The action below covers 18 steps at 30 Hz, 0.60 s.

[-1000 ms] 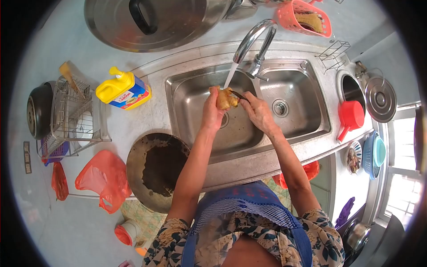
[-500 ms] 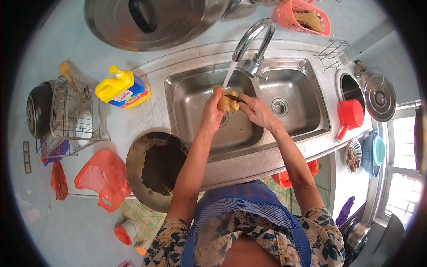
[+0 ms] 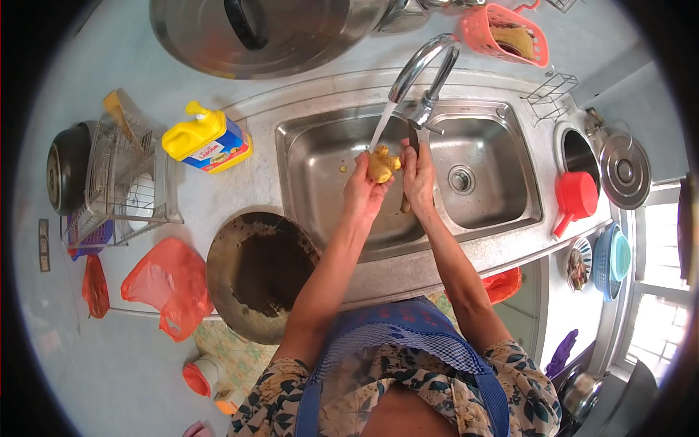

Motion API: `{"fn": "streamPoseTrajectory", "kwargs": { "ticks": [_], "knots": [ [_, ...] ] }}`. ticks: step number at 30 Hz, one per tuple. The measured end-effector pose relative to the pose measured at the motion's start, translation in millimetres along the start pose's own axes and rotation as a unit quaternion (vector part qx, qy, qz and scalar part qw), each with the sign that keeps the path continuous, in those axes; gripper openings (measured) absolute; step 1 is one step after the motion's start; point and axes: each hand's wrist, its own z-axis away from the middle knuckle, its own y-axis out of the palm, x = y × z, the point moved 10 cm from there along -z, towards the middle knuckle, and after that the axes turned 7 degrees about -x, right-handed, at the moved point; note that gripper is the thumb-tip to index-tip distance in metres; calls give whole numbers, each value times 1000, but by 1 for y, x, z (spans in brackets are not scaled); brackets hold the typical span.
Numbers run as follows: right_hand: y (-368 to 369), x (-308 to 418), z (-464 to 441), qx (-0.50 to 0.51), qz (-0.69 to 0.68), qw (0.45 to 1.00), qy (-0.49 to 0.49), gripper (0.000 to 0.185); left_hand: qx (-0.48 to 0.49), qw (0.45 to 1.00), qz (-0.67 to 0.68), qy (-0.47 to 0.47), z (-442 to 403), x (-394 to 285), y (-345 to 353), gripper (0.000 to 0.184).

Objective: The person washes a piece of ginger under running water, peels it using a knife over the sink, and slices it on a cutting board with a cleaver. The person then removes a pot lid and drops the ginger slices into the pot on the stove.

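Observation:
Over the left basin of the steel sink, my left hand grips a knobbly piece of ginger from its left side. Water runs from the curved faucet down to the ginger and my fingers. Just to the right, my right hand is closed around a knife. Its dark blade points up toward the faucet, and the handle end shows below my palm. The blade stands apart from the ginger. A small yellowish bit lies on the basin floor.
Left of the sink are a yellow detergent jug, a wok, a red plastic bag and a wire dish rack. A large lid is behind. At right sits a red dipper.
The knife has come away from the ginger and turned upright in my right hand. The ginger sits slightly lower and is turned in my left hand. A yellowish bit now shows in the basin.

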Motion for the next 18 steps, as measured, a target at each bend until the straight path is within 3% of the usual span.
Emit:
{"fn": "streamPoseTrajectory", "kwargs": {
  "ticks": [1, 6, 9, 12, 15, 18],
  "knots": [
    [1, -16, -2, -15, -38, 997, 68, 16, -19, 1000, 19, -11, -3, 4, -9, 30],
    [16, -25, -7, 93, -245, 942, 211, 19, -69, 997, 19, 12, -13, -12, -22, 32],
    [22, -19, -4, 149, -164, 954, 204, 20, -51, 999, 11, 13, -15, -16, -13, 31],
    [33, -13, -10, 159, -140, 969, 129, 20, -8, 998, -62, -9, -13, -14, 1, 32],
    [39, -28, -26, 247, -61, 954, 155, 20, 48, 988, -138, -53, -7, -16, 6, 32],
    [39, -26, -31, 209, -139, 950, 189, 24, 66, 991, -114, -40, -6, -22, 9, 30]
  ]
}}
